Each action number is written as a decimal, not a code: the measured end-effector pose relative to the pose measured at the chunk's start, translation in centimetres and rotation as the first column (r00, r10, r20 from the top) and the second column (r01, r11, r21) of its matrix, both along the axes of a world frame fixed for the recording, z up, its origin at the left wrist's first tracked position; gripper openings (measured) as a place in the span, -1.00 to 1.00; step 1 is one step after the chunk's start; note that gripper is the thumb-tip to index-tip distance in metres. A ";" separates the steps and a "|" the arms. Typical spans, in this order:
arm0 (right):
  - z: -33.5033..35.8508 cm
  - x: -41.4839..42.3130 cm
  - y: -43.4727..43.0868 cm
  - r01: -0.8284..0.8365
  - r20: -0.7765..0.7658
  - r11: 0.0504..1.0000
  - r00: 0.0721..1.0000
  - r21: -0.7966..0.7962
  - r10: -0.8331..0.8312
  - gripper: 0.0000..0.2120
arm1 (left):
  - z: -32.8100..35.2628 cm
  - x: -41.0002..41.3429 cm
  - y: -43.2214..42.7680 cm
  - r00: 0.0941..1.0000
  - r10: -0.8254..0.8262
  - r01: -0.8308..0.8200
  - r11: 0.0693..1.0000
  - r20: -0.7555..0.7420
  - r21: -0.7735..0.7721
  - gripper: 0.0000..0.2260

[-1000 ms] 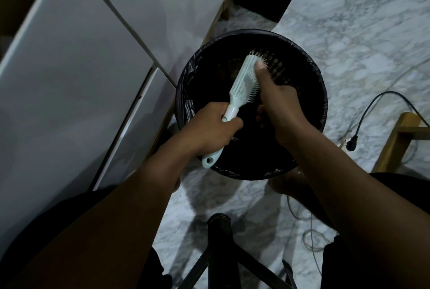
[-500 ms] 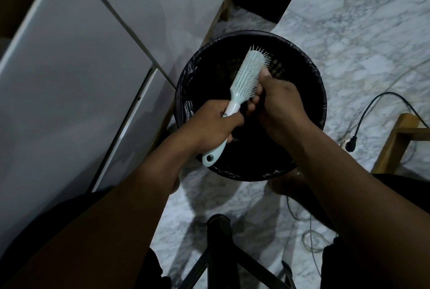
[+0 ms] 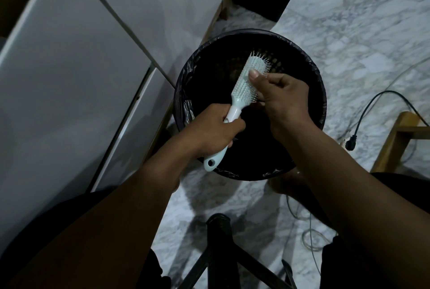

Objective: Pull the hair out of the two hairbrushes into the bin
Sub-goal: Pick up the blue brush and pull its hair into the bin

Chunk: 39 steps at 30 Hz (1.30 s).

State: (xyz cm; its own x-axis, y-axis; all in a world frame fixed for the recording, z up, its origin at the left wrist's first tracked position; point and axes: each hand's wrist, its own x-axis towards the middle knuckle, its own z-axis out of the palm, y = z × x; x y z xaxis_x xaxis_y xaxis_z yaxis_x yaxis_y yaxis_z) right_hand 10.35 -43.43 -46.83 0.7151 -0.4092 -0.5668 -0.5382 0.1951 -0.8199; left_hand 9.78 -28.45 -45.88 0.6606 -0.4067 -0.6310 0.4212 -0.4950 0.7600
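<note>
A pale mint hairbrush (image 3: 244, 81) is held over the round black bin (image 3: 311, 72), which is lined with a black bag. My left hand (image 3: 213, 131) is closed around the brush's handle, the bristle head pointing away and up to the right. My right hand (image 3: 282, 100) rests against the bristles, thumb on the middle of the brush head and fingers curled behind it. Any hair between the fingers is too dark and fine to make out. A second hairbrush is not in view.
The bin stands on a marbled floor beside white cabinet doors (image 3: 76, 84) on the left. A black cable with a plug (image 3: 350, 145) and a wooden frame (image 3: 395, 139) lie at right. A dark stand (image 3: 220, 237) rises between my knees.
My right hand slid from the brush's tip down to its base, then back up to the middle of the bristles. The left hand kept the handle almost still.
</note>
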 end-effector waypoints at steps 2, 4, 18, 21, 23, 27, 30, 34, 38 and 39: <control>-0.2 -0.1 0.1 0.033 0.003 0.999 0.999 -0.042 -0.033 -0.66 | 0.0 0.0 0.0 1.000 0.000 0.000 1.000 0.012 -0.001 -0.85; -0.3 0.0 0.2 0.062 -0.012 0.997 0.998 -0.050 -0.063 -0.74 | 0.0 0.1 0.0 1.000 -0.001 0.001 1.000 0.026 -0.001 -0.85; 1.6 0.3 0.1 0.093 -0.220 0.995 0.972 0.030 -0.084 -0.50 | -0.2 0.0 0.1 0.999 0.006 -0.008 0.999 0.047 0.046 -0.86; 1.4 -0.2 0.5 -0.219 -0.246 0.969 0.951 -0.114 0.186 -0.38 | -0.3 0.1 0.2 0.998 0.012 -0.015 0.998 0.054 0.058 -0.84; 0.9 -0.3 0.7 -0.359 -0.231 0.915 0.921 -0.183 0.315 -0.39 | -0.2 0.1 0.2 0.999 -0.013 0.011 0.998 0.043 0.063 -0.82; 0.3 -0.3 0.4 -0.420 -0.153 0.876 0.907 -0.239 0.393 -0.40 | -0.2 0.2 0.3 0.999 0.001 -0.003 0.999 0.043 0.040 -0.83; 0.1 -0.4 0.5 -0.381 -0.078 0.902 0.925 -0.201 0.373 -0.46 | 0.0 0.4 0.2 0.999 0.028 -0.029 0.999 0.042 0.020 -0.86; 0.5 -0.3 1.0 -0.297 -0.037 0.948 0.955 -0.113 0.295 -0.47 | 0.2 0.7 0.1 0.998 0.059 -0.059 0.998 0.034 -0.001 -0.89; 1.1 -0.1 0.8 -0.126 -0.105 0.992 0.986 0.025 0.128 -0.48 | 0.1 0.7 0.2 0.993 0.114 -0.114 0.994 0.019 -0.003 -0.85; 1.1 0.1 0.5 -0.079 -0.123 0.997 0.989 0.021 0.081 -0.51 | 0.1 0.7 0.2 0.993 0.120 -0.120 0.993 0.016 0.001 -0.86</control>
State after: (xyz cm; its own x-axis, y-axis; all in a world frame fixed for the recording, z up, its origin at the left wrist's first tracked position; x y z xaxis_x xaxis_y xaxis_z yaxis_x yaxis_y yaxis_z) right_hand 10.42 -42.90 -45.77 0.6690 -0.3436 -0.6591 -0.6498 0.1601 -0.7431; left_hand 10.51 -28.26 -45.74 0.7147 -0.3230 -0.6204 0.4650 -0.4431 0.7664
